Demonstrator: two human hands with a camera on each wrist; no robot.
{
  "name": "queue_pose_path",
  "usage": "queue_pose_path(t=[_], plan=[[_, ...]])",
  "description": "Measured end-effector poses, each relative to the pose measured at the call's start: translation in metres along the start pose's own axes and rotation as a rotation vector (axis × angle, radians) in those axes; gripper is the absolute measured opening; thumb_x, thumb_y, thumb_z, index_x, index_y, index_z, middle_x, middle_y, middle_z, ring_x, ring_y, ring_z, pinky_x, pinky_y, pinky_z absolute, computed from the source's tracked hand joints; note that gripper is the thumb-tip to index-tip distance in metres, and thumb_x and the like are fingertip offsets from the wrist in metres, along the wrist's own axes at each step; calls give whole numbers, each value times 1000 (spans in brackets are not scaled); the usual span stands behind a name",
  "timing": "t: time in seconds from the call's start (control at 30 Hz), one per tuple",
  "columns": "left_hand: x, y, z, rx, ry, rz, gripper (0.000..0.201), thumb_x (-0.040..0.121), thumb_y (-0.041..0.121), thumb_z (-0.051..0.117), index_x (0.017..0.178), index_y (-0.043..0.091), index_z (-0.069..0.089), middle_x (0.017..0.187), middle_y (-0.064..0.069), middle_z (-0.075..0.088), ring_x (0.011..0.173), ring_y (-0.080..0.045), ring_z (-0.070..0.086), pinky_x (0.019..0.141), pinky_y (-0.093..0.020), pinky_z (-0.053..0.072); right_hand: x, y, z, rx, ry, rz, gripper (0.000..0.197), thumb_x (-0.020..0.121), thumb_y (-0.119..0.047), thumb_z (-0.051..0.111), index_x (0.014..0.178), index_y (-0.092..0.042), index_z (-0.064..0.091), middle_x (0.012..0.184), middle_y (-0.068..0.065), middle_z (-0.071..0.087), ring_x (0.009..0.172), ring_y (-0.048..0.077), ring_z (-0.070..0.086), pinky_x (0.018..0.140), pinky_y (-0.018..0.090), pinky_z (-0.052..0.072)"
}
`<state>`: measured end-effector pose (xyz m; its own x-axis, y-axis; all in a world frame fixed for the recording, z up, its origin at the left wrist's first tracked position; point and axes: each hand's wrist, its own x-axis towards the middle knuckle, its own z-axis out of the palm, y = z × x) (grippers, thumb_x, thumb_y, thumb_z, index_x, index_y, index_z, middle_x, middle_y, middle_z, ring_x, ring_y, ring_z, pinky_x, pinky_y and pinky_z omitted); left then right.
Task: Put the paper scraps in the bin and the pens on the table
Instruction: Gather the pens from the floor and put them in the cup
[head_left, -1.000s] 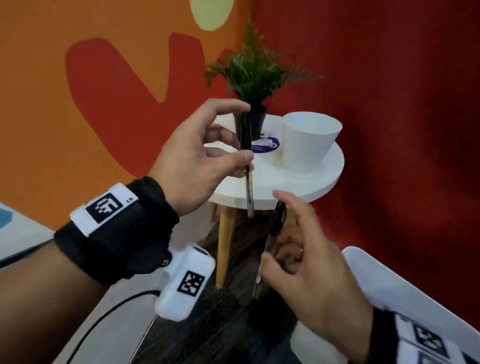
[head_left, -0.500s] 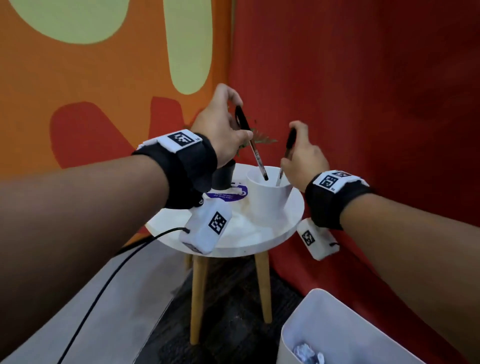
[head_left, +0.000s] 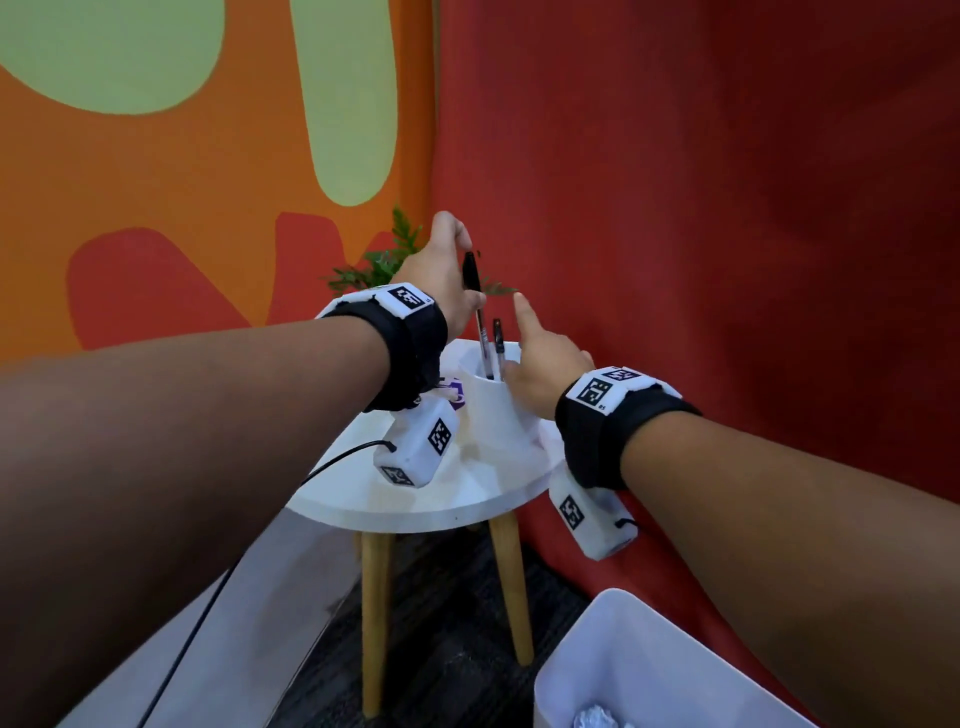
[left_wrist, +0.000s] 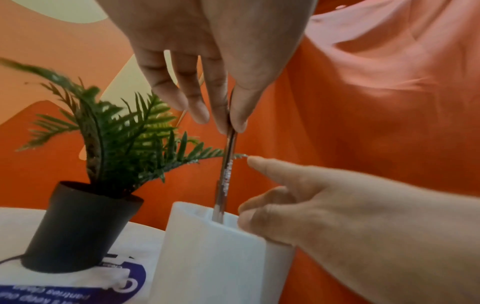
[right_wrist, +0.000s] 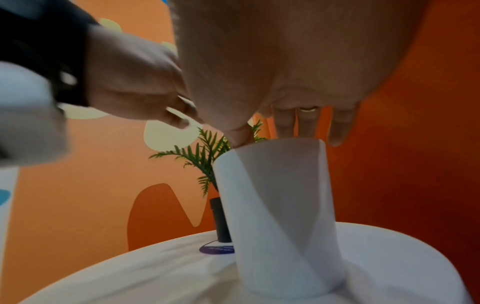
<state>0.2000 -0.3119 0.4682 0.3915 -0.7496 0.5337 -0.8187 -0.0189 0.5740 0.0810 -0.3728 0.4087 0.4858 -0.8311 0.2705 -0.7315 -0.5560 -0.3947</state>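
In the head view my left hand (head_left: 470, 280) pinches a black-capped pen (head_left: 477, 306) between thumb and fingers, holding it upright with its tip down inside the white cup (head_left: 493, 410). The left wrist view shows that same pinch on the pen (left_wrist: 228, 164) above the cup (left_wrist: 207, 246). A second pen (head_left: 497, 340) stands free in the cup. My right hand (head_left: 522, 338) hovers at the cup's right rim with the index finger straight, holding nothing. In the right wrist view its fingers (right_wrist: 306, 123) hang just over the cup (right_wrist: 280, 216).
The cup stands on a small round white table (head_left: 441, 499) with wooden legs, beside a potted fern (left_wrist: 103, 144) and a purple sticker. A white bin (head_left: 623, 665) on the floor at lower right holds crumpled paper scraps (head_left: 595, 719). Red and orange walls are close behind.
Both hands carried their pens up to the cup. My right hand let go of its pen, which now stands in the cup. My left hand lowered its pen deeper.
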Motion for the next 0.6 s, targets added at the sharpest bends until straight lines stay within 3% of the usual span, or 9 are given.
queue_pose_path(t=[0.13,0.3,0.4,0.5,0.6], plan=[[3,-6,24,21,-34,-40,44,81,12,72,106,21,37,81,-9,63,72,-32,65,63,-38,51,-17,9,-4,20,82,-50,72,96,-28,48,156,-28,7,136,9,53,130,32,44,101,49,32],[0,-17,43,61,-107,-115,42,81,16,72,106,25,40,89,-13,67,72,-34,66,69,-46,57,-33,18,-2,48,112,-113,67,96,-28,47,154,-29,14,139,6,48,129,29,42,102,47,31],[-1,-27,47,85,-166,-130,38,80,22,73,106,27,45,92,-6,68,75,-27,67,72,-41,57,-40,19,4,82,123,-138,62,95,-28,47,152,-29,23,140,4,47,129,28,42,103,48,30],[-3,-34,45,99,-175,-109,30,83,25,69,107,24,51,95,-3,67,77,-21,63,62,-29,49,-46,17,14,119,196,-192,46,94,-28,51,138,-28,41,130,-1,49,122,24,44,98,42,30],[-18,-37,34,64,-126,-65,19,85,23,65,101,22,56,96,-2,66,77,-19,59,61,-29,44,-64,11,28,168,311,-252,23,90,-27,57,111,-23,51,105,-6,44,104,19,46,88,39,33]])
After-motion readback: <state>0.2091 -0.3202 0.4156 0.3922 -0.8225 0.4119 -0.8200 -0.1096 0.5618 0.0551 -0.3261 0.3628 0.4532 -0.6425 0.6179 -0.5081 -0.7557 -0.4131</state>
